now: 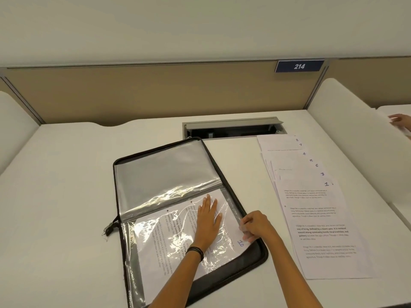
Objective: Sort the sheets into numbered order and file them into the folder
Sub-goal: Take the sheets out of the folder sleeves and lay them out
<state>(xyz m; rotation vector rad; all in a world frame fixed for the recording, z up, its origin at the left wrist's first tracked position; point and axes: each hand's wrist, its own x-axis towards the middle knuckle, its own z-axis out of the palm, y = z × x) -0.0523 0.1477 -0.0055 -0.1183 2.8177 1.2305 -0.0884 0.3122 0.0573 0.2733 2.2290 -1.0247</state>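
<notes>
Head view: sheet 10 (160,245) lies in a clear sleeve (133,263) of the open folder (255,258), with its long axis roughly 8 to 2 o'clock. The left hand (208,218) presses flat on the sleeve, fingers straight. The right hand (255,227) pinches the sheet's edge near its number. The fanned stack (320,218) lies at 3 o'clock of the right hand, which is likely the nearer one for the next sheet.

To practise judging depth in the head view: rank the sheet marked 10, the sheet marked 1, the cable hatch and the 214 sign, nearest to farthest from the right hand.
1. sheet marked 10, in the folder, pinched by the right hand.
2. sheet marked 1, on the desk to its right.
3. cable hatch, farther ahead.
4. 214 sign, on the partition.
</notes>
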